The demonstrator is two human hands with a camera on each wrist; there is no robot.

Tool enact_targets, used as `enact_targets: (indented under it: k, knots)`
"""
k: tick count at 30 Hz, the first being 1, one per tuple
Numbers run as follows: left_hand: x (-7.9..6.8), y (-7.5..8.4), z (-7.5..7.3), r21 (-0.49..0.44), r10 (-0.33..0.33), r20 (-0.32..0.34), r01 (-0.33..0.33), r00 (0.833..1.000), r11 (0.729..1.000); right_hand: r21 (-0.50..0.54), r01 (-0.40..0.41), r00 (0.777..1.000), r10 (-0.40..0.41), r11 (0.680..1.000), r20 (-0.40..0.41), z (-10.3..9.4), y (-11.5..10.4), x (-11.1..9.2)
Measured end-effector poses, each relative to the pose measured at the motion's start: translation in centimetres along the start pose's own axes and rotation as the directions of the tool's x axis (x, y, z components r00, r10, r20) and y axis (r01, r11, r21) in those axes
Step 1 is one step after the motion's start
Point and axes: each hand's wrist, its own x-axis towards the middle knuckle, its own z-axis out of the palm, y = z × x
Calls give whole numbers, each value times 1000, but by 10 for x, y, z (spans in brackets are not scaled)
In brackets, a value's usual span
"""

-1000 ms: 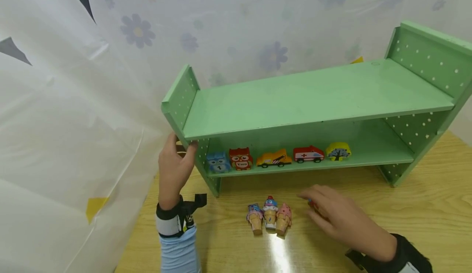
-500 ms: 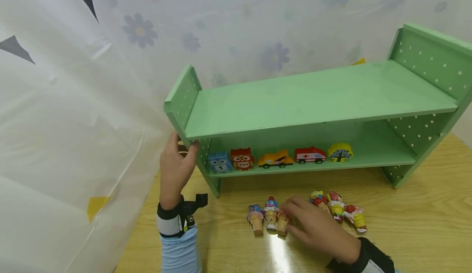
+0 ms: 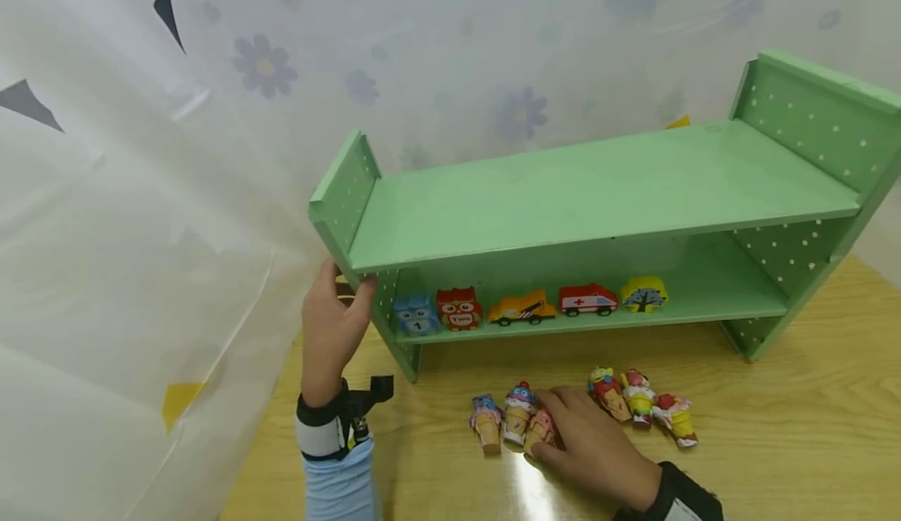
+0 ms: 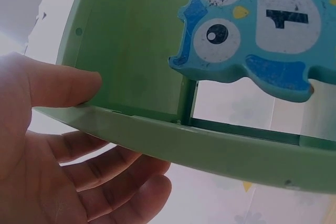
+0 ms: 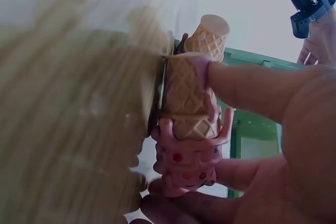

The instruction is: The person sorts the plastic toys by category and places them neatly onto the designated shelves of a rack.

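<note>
My left hand (image 3: 334, 333) grips the left side panel of a green two-tier shelf (image 3: 598, 192). In the left wrist view the thumb (image 4: 65, 85) lies inside the panel's edge and the fingers are outside it. On the table, my right hand (image 3: 587, 447) pinches a pink toy ice cream cone (image 5: 189, 153), thumb on its waffle part and fingers at its pink top. To its left lie a toy cone with a red-tipped blue and white top (image 3: 518, 413) and a purple-blue one (image 3: 486, 425). The fingers partly hide the pink cone in the head view.
Three more ice cream toys, one with a green-yellow top (image 3: 608, 393), lie right of my right hand. On the lower shelf stand a blue owl (image 3: 417, 317), red owl (image 3: 460, 310), yellow truck (image 3: 522, 309), ambulance (image 3: 588, 300) and yellow tree (image 3: 644, 294).
My right hand has moved left from the right-hand group of toys to the pink ice cream cone and taken hold of it; the cone has tilted slightly. My left hand keeps its grip.
</note>
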Motion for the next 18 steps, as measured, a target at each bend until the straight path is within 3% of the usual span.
enact_targets:
  k: [6, 18]
  knots:
    - [-1, 0, 0, 3, 2, -7, -1, 1000, 1000, -26, 14, 1000, -15, 1000, -20, -1, -1, 1]
    - [-1, 1, 0, 7, -10, -5, 10, 1000, 1000, 41, 32, 997, -29, 999, -69, 1, 1, 1]
